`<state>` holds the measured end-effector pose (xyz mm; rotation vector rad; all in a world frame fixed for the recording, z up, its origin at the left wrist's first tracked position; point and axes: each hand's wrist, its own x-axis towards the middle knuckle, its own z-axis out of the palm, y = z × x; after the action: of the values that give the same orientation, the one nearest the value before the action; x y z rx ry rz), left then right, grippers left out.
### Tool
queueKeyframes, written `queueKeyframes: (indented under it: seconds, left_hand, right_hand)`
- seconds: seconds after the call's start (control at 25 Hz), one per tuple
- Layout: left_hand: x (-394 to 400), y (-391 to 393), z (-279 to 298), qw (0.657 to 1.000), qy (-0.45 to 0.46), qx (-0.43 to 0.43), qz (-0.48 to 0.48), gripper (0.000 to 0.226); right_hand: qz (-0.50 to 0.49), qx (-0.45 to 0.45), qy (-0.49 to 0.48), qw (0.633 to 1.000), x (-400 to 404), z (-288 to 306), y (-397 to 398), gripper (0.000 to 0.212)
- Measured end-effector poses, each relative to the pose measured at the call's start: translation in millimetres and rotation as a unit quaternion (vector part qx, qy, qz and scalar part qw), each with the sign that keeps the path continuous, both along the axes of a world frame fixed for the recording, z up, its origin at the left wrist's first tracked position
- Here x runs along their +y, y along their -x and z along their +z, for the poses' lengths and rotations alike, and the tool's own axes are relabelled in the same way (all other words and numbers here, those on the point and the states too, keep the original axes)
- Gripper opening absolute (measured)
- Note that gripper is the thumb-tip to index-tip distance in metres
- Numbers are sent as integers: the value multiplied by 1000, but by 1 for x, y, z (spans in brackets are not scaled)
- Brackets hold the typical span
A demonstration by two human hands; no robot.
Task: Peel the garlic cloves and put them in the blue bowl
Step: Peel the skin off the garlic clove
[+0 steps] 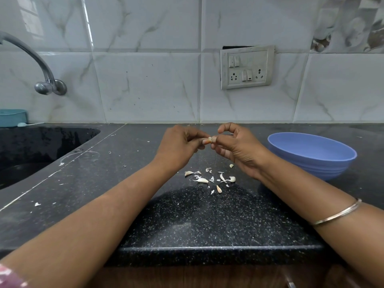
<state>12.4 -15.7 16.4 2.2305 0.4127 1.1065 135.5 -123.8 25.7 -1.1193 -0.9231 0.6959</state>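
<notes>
Both hands up over the counter (83, 183), a clove (210, 139) pinched between them: left hand (178, 145) and right hand (236, 146) each curl thumb and fingertips onto it. Tiny, light, firm, with papery skin that likely slips, so grip the ends and tear at the tip. More cloves (202, 180) lie among the skins below; bowl (311, 155) waits just right of the right hand

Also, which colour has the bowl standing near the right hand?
The bowl is light blue with faint ridges outside, as the head view shows.
</notes>
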Motion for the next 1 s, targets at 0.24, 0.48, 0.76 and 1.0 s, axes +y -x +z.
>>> queueKeyframes:
  seconds: [0.24,0.48,0.76,1.0]
  left_hand:
    - [-6,-4,-3,996,78,1,-36,19]
    - [-7,-2,-3,960,254,-54,-102,8]
    - [6,3,-2,929,338,-100,-113,13]
    - [9,4,-1,914,366,-112,-136,12]
  right_hand:
    - [-9,-19,-4,1000,-1,0,1,29]
    - [-28,-101,2,994,4,-4,-1,24]
    - [-23,-127,19,991,4,-5,0,20]
    - [5,-161,40,986,3,-5,2,13]
